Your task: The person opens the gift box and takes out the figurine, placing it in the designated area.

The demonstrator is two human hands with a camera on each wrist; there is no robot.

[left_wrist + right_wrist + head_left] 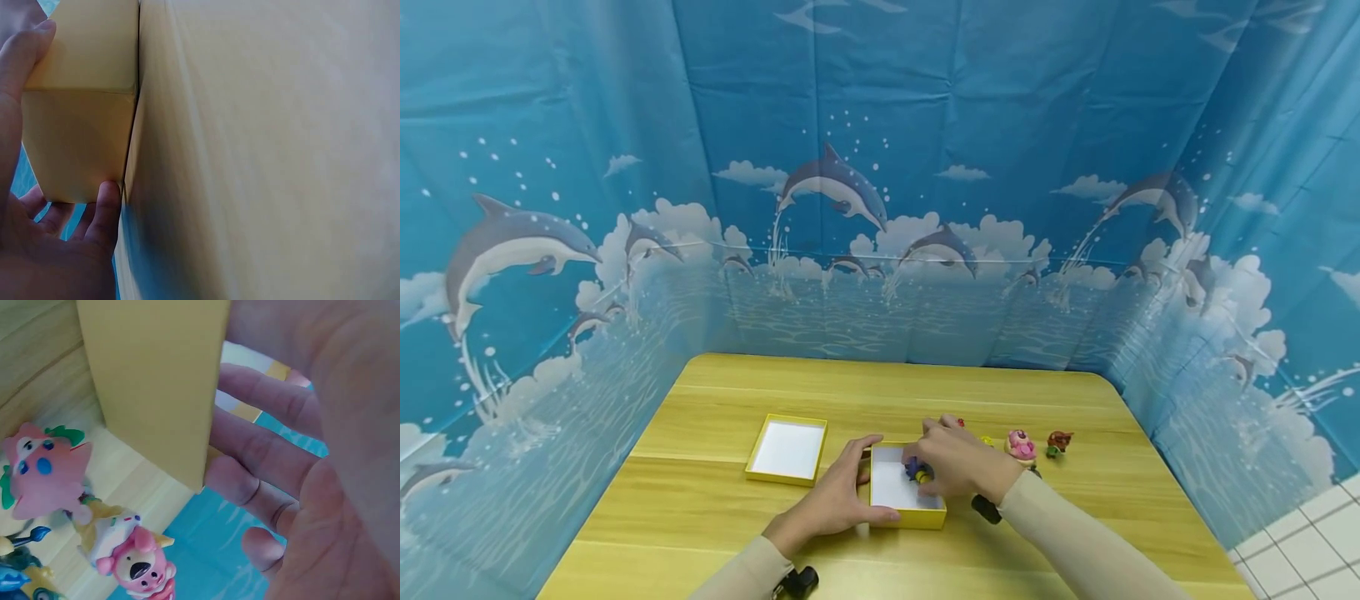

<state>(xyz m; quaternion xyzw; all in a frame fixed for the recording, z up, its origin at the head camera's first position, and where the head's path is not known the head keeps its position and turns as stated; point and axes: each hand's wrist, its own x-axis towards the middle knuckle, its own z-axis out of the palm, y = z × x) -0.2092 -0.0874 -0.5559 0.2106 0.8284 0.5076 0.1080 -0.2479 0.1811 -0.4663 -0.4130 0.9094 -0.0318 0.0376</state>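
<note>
A yellow open box with a white inside sits on the table, its end wall also in the left wrist view. My left hand grips its left side, thumb along the front wall and fingers round the back corner. Over the box, my right hand reaches down across the right wall, holding a small dark purple and yellow figurine between thumb and fingers. In the right wrist view the box's outer wall hides that figurine, and several fingers hang over its edge.
Left of the box lies a shallow yellow lid, white side up. To the right stand a pink bear figurine and a brown and green figurine. The right wrist view adds a pink star-shaped figurine and a blue one.
</note>
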